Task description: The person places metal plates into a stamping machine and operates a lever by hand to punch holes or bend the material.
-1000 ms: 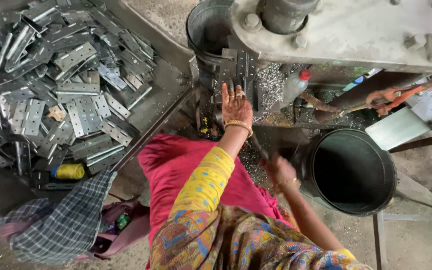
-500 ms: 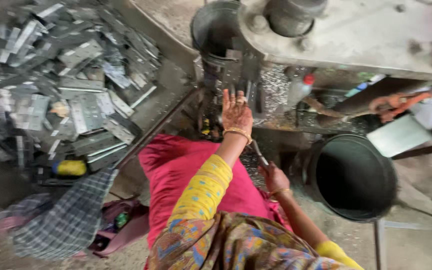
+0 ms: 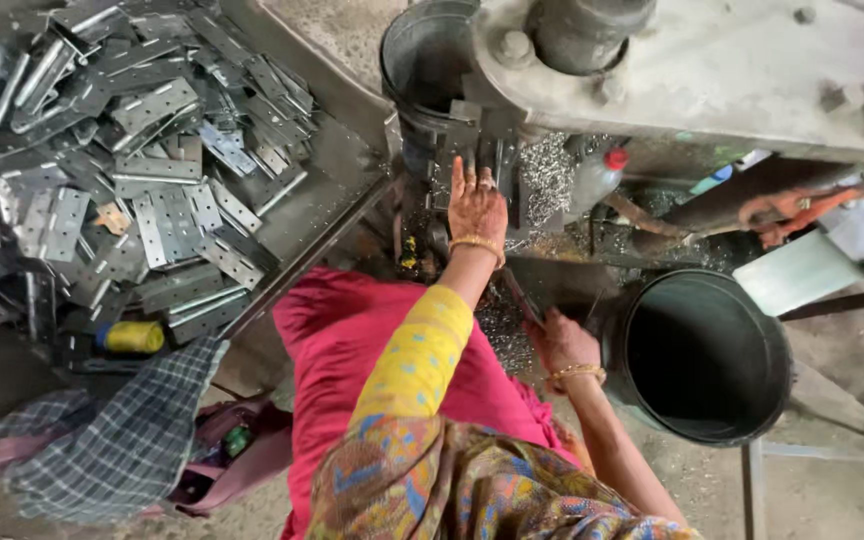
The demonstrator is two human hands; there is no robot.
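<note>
Grey perforated metal plates [image 3: 142, 170]; black bucket [image 3: 704, 355]; pink lap cloth [image 3: 352, 340]; yellow dotted sleeve [image 3: 414, 355]; blue-grey checked cloth [image 3: 117, 440]; gold bangle [image 3: 476, 241]; red bottle cap [image 3: 615, 158].

A metal-stamping workshop, seen from above.
Heavy grey press machine [image 3: 712, 70] with bolts and grime; tray [image 3: 342, 170] heaped with punched steel plates [image 3: 162, 215]; glittering metal swarf [image 3: 550, 175] scattered beneath the press; black bucket [image 3: 704, 355] on a dusty concrete floor [image 3: 832, 490].
</note>
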